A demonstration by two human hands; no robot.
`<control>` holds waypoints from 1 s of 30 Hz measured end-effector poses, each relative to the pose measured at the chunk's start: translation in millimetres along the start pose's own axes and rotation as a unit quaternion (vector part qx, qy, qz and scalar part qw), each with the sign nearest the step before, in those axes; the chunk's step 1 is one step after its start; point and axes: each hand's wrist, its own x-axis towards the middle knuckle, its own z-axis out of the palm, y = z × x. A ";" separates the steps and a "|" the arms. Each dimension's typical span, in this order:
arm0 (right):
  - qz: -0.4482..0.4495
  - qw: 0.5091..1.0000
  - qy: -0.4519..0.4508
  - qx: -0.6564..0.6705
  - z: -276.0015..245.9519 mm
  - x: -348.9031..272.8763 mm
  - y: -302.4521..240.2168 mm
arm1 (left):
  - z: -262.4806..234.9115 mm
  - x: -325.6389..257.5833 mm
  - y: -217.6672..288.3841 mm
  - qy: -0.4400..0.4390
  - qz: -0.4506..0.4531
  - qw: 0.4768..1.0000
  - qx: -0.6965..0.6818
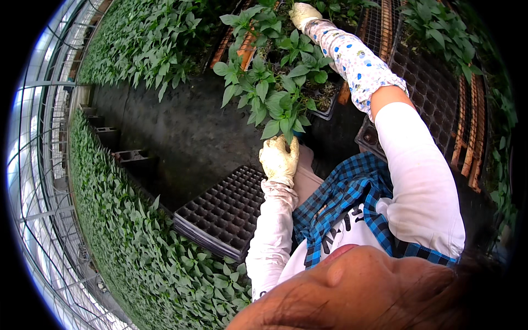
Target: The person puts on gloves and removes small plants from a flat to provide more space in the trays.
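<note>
My left hand (pixel 279 159), in a pale soiled glove, is closed at the near side of a leafy green seedling (pixel 283 113). The leaves hang over its fingertips, and the stem between them is hidden. My right hand (pixel 304 15), gloved too, reaches to the far part of a black seedling tray (pixel 325 104). Its fingers curl down among the leaves, and what they hold is hidden. Broad-leaved seedlings stand in the tray between my two hands, with a few gaps showing among them.
A stack of empty black cell trays (pixel 223 212) sits left of my left forearm. More empty trays (pixel 426 82) lie on a rusty rack (pixel 470 143) to the right. Dense seedling beds (pixel 148 236) run along the left, with concrete blocks (pixel 132 155) beside the dark floor (pixel 181 132).
</note>
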 end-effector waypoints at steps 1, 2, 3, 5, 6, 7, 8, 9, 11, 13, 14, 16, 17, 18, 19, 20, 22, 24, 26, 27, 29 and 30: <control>-0.090 0.992 0.065 -0.057 36.2 33.7 32.3 | 1.7 1.2 0.3 -0.001 0.006 1.000 -0.002; -0.152 0.984 0.090 -0.040 44.2 45.0 45.4 | 4.3 2.7 1.1 0.006 0.019 1.000 0.015; -0.203 0.970 0.128 -0.034 26.7 54.7 73.6 | 11.3 7.5 6.7 0.009 0.048 0.998 0.024; -0.355 0.885 0.216 -0.209 13.9 39.2 78.2 | 19.3 7.9 -2.1 0.003 0.046 0.998 0.048; -0.322 0.923 0.172 -0.119 7.1 29.0 66.2 | 21.3 7.1 -3.5 0.012 0.045 0.998 0.029; -0.290 0.949 0.126 -0.022 -0.2 14.2 49.6 | 21.0 3.6 -8.0 0.025 0.038 0.999 0.014; -0.275 0.958 0.084 -0.009 -6.3 -13.7 34.8 | 22.7 -3.0 -22.3 0.030 0.020 0.999 0.026; -0.250 0.967 0.054 -0.003 -26.2 -35.9 35.0 | 20.5 -4.1 -21.0 0.027 0.019 0.999 0.030; -0.388 0.920 0.060 0.011 -72.9 -54.6 74.3 | 22.0 -2.9 -17.7 0.015 0.019 0.999 0.030; -0.265 0.954 -0.089 0.107 -138.3 -96.8 101.4 | 22.6 -3.6 -19.0 0.013 0.017 0.999 0.040; -0.233 0.958 -0.085 0.142 -168.3 -118.5 115.3 | 21.2 -3.5 -17.4 0.011 0.016 0.999 0.035; -0.141 0.913 -0.154 0.351 -218.5 -131.8 187.6 | 20.4 -1.3 -10.3 0.010 0.023 0.999 0.025; -0.074 0.827 -0.222 0.511 -242.0 -122.7 240.7 | 23.6 1.4 -8.0 -0.003 0.034 0.999 0.034; -0.084 0.907 -0.188 0.367 -260.1 -124.2 268.3 | 22.5 2.4 -6.4 -0.019 0.028 0.999 0.043; -0.095 0.960 -0.150 0.215 -272.5 -123.3 287.6 | 19.7 3.1 -5.4 -0.034 0.022 0.998 0.053; -0.132 0.976 -0.080 0.154 -276.3 -120.0 304.3 | 24.8 2.7 -10.1 -0.025 0.030 0.997 0.068; -0.113 0.980 -0.028 0.160 -281.5 -110.1 336.3 | 32.7 4.8 -12.4 -0.019 0.019 0.996 0.083; -0.130 0.982 -0.005 0.134 -287.3 -91.6 361.1 | 38.2 7.3 -10.1 -0.023 0.022 0.996 0.079; -0.158 0.978 0.000 0.135 -288.5 -83.2 372.4 | 39.3 7.4 -7.8 -0.011 0.019 0.998 0.064; -0.150 0.985 -0.010 0.088 -285.5 -76.3 367.1 | 38.3 5.8 -10.7 -0.011 0.013 0.997 0.072; -0.140 0.989 -0.019 0.043 -278.0 -71.2 355.4 | 38.2 5.2 -13.1 -0.007 0.022 0.996 0.086; -0.046 0.991 -0.005 0.125 -271.4 -71.4 353.2 | 37.9 5.3 -13.2 -0.010 0.022 0.996 0.087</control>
